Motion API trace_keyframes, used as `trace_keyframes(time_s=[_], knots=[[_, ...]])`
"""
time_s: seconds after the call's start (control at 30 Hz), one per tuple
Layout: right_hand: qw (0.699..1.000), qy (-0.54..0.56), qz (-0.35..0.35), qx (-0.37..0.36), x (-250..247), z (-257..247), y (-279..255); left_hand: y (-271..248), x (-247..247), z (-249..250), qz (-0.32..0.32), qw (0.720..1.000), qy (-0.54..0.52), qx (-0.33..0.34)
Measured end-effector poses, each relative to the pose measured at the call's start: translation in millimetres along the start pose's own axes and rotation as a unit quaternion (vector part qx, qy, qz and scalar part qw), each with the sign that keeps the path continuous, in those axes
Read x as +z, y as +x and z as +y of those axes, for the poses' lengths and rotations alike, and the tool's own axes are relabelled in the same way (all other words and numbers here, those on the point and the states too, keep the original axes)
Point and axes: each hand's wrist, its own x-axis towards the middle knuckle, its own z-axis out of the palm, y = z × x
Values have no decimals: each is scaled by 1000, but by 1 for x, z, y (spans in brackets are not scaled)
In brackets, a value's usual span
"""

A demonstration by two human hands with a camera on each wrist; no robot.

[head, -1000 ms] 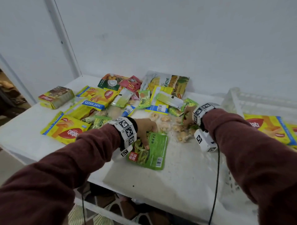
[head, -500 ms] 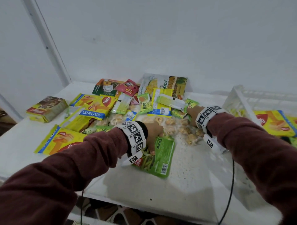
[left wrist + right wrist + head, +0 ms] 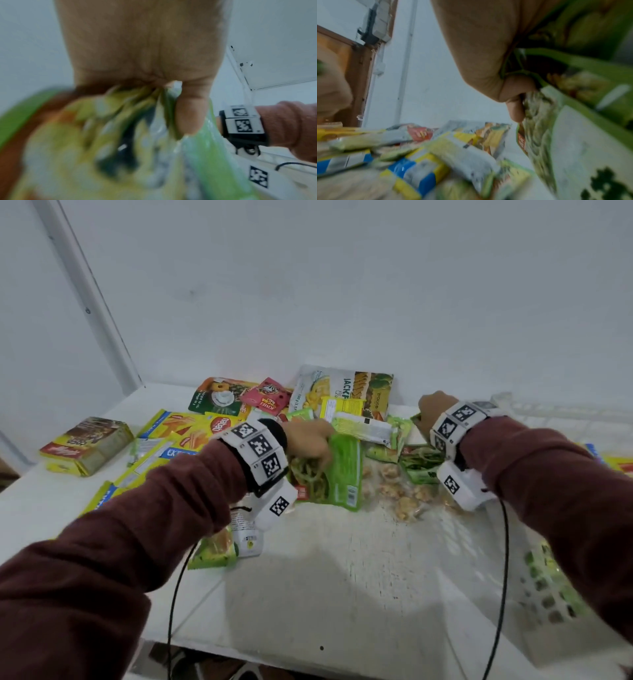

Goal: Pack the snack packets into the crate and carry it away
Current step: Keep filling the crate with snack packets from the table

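Note:
My left hand (image 3: 308, 440) grips a green snack packet (image 3: 337, 470) and holds it lifted above the white table (image 3: 342, 577); the left wrist view shows the thumb (image 3: 188, 115) pinching the blurred packet (image 3: 120, 135). My right hand (image 3: 433, 409) grips another green packet (image 3: 419, 462), which hangs below the fist; in the right wrist view the curled fingers (image 3: 513, 106) clamp its top edge (image 3: 539, 121). The white crate (image 3: 548, 577) stands at the right under my right arm, with packets inside. Several more packets (image 3: 342, 392) lie heaped at the back of the table.
A clear bag of pale snacks (image 3: 400, 491) lies between my hands. Yellow packets (image 3: 191, 426) and a small box (image 3: 85, 443) lie at the left. A small green packet (image 3: 212, 549) rests under my left forearm. The wall stands just behind the heap.
Both hands have risen off the table, each lifting a green packet. The right hand's packet came out of the heap. The head view has moved closer.

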Motion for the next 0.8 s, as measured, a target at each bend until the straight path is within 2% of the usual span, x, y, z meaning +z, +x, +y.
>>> trace_keyframes(time_s=[0.1,0.17,0.27,0.33,0.4,0.43,0.53,0.63,0.8], knots=[[998,41,30,21,-20,3,8,7,-20,-4,114,990,-80,-6],[997,58,52,14,-27,-1,17,18,-30,-7,161,980,-115,-3],[998,59,30,-19,-16,-19,28,43,-32,-20,208,976,-52,-51],[997,50,8,-62,5,-33,36,62,-28,-29,232,967,-65,-88],[993,46,-1,-110,25,-44,42,76,-21,-34,227,961,-72,-140],[991,38,-6,-125,33,-47,45,82,-17,-35,211,964,-41,-157],[991,14,-47,-125,49,-44,52,95,-8,-42,161,968,45,-186],[992,41,-61,-100,62,-29,61,106,-2,-51,115,970,92,-194],[987,67,-105,-99,66,-20,68,113,-5,-51,93,975,63,-194]])
